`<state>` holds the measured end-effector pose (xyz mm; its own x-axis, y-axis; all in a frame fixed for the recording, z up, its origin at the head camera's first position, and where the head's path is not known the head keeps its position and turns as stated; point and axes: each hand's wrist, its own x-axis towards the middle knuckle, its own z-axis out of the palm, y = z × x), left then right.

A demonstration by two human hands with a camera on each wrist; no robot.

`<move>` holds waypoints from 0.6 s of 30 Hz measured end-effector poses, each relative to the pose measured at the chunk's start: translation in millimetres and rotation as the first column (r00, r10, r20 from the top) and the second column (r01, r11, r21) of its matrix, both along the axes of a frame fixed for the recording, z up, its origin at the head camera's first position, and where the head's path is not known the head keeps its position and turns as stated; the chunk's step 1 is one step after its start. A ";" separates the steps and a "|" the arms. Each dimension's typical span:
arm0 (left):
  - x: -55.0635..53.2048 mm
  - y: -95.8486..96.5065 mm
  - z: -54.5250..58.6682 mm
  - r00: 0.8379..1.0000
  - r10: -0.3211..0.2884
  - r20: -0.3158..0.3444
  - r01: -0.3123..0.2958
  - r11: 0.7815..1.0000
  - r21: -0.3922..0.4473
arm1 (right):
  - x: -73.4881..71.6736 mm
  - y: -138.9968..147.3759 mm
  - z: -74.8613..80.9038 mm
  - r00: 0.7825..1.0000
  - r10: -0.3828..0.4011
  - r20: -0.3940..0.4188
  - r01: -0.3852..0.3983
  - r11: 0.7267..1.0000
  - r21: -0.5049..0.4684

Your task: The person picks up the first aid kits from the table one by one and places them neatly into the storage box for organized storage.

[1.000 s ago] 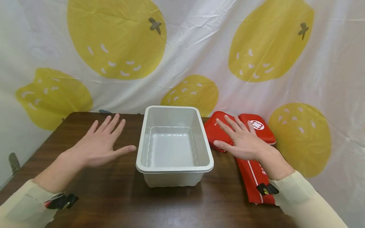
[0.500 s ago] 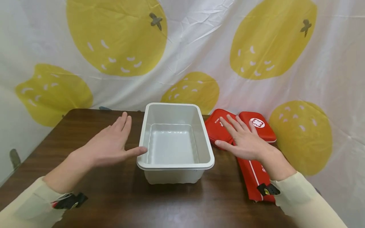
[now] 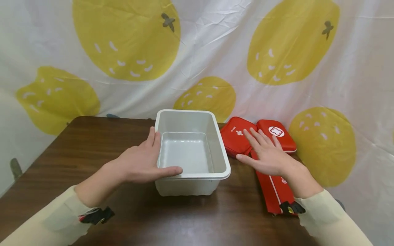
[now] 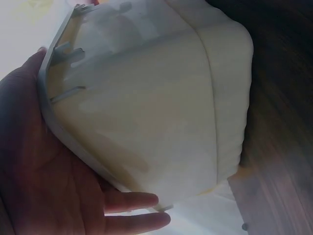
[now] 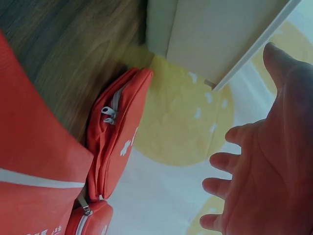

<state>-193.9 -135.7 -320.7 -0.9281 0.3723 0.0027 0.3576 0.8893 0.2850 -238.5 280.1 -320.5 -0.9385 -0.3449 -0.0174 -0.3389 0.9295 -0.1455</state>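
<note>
The left hand (image 3: 143, 164) is at the left side of the grey tub (image 3: 187, 188). Its fingers are straight, not curled around the tub. The thumb sticks out over the near rim, and the left wrist view shows the rim right along the palm. It looks like they touch, but how hard it presses cannot be told. The right hand (image 3: 269, 155) is up on the tub's other side, with its fingers spread wide. Its thumb is just beside the tub's rim.

The tub stands in the middle of the brown tabletop (image 3: 197, 225), and its shiny floor shows. To its right are a red pouch (image 3: 234, 139) with a white cross, a red case (image 3: 286, 140) with a round white badge, and a red bag (image 3: 271, 195) with a white stripe. From above, the right hand and arm hide parts of them. A lemon cloth (image 3: 212, 51) hangs behind.
</note>
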 end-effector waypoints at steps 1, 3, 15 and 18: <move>-0.7 0.8 -1.0 1.000 0.004 0.005 -0.004 1.000 0.000 | 0.0 2.3 -0.4 1.000 -0.006 0.002 0.006 1.000 -0.003; -1.9 1.9 -2.4 1.000 0.011 0.013 -0.011 1.000 0.004 | -0.8 7.5 -1.2 1.000 -0.014 0.003 0.014 1.000 -0.009; -3.1 2.6 -5.3 0.997 0.037 0.061 -0.037 0.999 0.008 | -11.0 90.5 -15.9 0.990 -0.098 0.105 0.100 0.995 -0.012; -3.0 2.3 -4.8 0.998 0.035 0.059 -0.035 0.999 0.006 | -11.7 115.8 -25.3 0.991 -0.074 0.108 0.072 0.997 0.019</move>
